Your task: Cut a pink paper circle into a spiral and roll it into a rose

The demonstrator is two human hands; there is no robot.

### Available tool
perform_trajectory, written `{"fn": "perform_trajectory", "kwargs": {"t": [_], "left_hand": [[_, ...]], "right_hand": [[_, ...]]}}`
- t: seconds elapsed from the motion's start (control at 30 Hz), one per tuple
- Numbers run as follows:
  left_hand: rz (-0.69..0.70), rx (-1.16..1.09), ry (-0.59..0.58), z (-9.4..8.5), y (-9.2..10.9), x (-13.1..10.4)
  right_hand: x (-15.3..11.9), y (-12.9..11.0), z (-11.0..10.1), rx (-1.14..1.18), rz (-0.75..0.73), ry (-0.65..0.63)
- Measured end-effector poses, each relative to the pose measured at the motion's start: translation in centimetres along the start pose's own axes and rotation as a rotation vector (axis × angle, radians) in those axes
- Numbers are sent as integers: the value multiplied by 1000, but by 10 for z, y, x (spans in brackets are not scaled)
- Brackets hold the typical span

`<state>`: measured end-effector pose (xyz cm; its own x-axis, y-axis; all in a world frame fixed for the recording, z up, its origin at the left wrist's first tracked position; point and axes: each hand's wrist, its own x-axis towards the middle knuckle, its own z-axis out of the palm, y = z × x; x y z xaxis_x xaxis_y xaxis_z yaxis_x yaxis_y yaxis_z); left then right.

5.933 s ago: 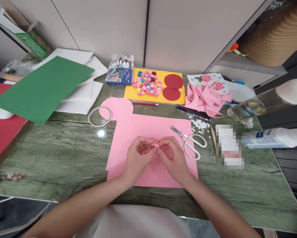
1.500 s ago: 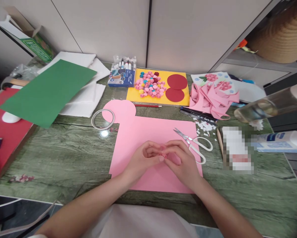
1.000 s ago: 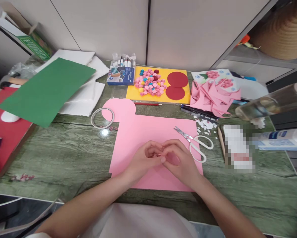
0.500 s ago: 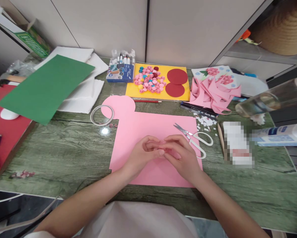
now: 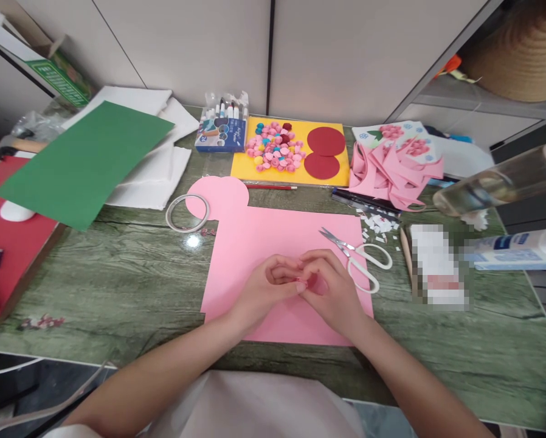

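Observation:
Above the pink paper sheet (image 5: 255, 243), my left hand (image 5: 273, 283) and my right hand (image 5: 330, 289) meet fingertip to fingertip. Both are closed, pinching a small pink paper piece (image 5: 302, 280) between them; the fingers cover most of it, so its exact shape is unclear. White-handled scissors (image 5: 355, 258) lie partly open on the sheet, just right of my right hand. Pink paper circles (image 5: 222, 194) overlap the sheet's far left corner, and a tape roll (image 5: 188, 213) rests against them.
Many rolled paper balls (image 5: 277, 146) and two red circles (image 5: 323, 143) lie on yellow paper (image 5: 241, 173). Beside them are a marker box (image 5: 221, 131) and pink offcuts (image 5: 391, 170). A green sheet (image 5: 86, 164) is at left; a bottle (image 5: 519, 249) lies at right.
My fingers have shifted slightly around the small pink paper piece, the left fingertips curling and moving a little toward me. Everything else on the table stays in place.

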<state>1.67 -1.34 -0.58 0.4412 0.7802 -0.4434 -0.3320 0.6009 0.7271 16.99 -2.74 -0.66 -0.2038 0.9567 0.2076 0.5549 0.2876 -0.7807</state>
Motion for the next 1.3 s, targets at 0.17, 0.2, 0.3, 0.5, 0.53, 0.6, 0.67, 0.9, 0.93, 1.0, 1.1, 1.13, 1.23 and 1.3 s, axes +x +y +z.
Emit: {"fn": "perform_trajectory", "kwargs": {"t": [0.17,0.2,0.3,0.5,0.53,0.6,0.67,0.9,0.93,1.0,1.1,1.13,1.23,1.3], "left_hand": [[30,27,44,-1,4,-1],[35,28,48,-2,5,-1],[37,45,29,-5,7,-1],[29,113,35,-5,9,0],[22,104,40,-5,9,0],[10,69,45,-4,9,0],[8,32,44,-4,8,0],[63,94,102,-6,7,2],[75,134,121,-6,8,2],[99,211,151,-5,9,1],[129,278,170,-3,8,1],[137,287,174,-2,8,1],[156,292,186,-1,7,2],[172,305,190,-1,7,1]], "right_hand": [[1,-1,-4,8,-2,-25],[2,-2,-6,13,-7,-40],[3,-2,-10,29,-41,-87],[3,-1,-10,47,-49,-143],[3,-1,-10,50,-45,-136],[3,1,-9,59,-39,-121],[3,2,-8,72,-31,-112],[5,-3,-11,50,-13,-76],[5,-4,-12,30,-12,-53],[5,-6,-14,-24,-16,7],[3,-6,-15,-104,-40,85],[3,-5,-15,-121,-50,98],[1,-3,-13,-143,-98,123],[0,-2,-13,-172,-160,118]]}}
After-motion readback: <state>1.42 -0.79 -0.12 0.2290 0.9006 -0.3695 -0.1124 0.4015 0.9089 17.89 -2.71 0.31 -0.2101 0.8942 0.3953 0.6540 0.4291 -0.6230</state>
